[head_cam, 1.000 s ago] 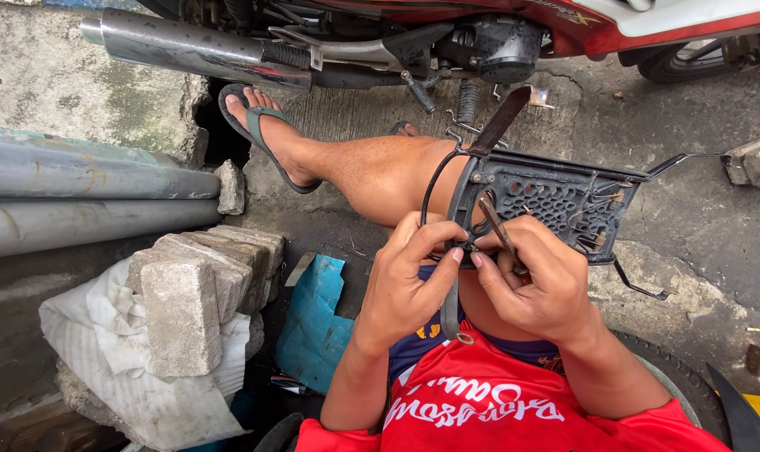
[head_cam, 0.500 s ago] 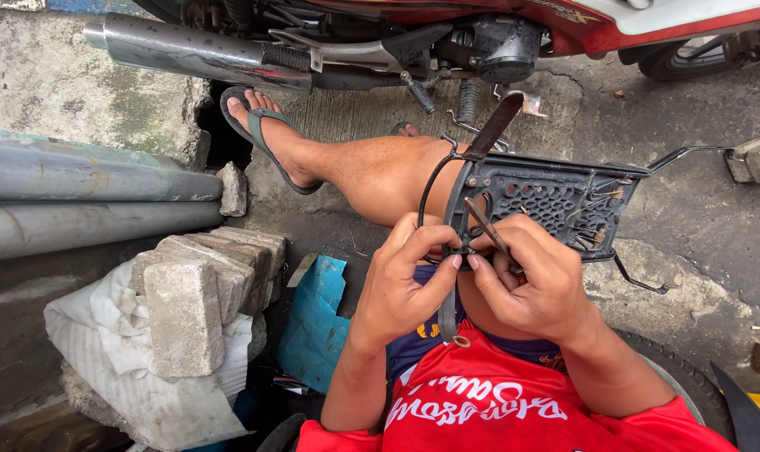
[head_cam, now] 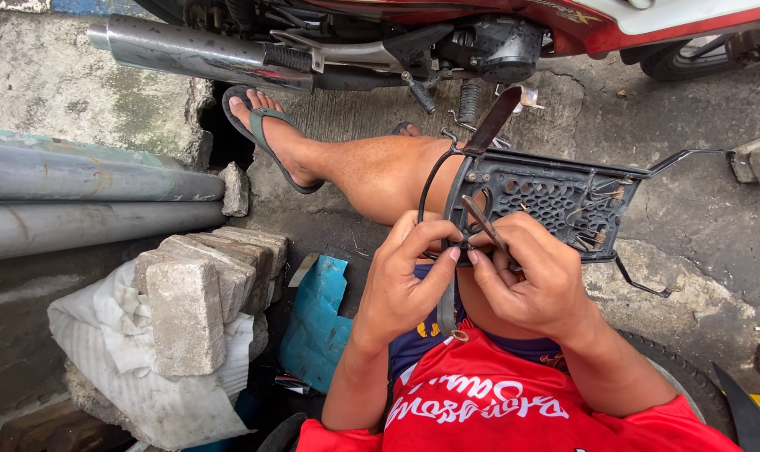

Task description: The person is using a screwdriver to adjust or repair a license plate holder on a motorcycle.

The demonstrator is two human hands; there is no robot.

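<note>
A motorbike is parked beyond the black perforated metal plate, its chrome exhaust pipe running off to the plate's left. Stacked concrete blocks and a blue plastic scrap are seen left of and below the plate.

The plate is rested across the person's bare knee, long axis lying left to right, near end toward the body. A thin dark strap is looped off the plate's left edge.

Both hands are met at the plate's near-left corner. The left hand is pinched on the corner by thumb and forefinger. The right hand is closed around a slim rusty tool, tip angled up-left into the plate; it lies nearer the plate's middle. Both wrists are bent inward, forearms drawn in from the red shirt.
</note>
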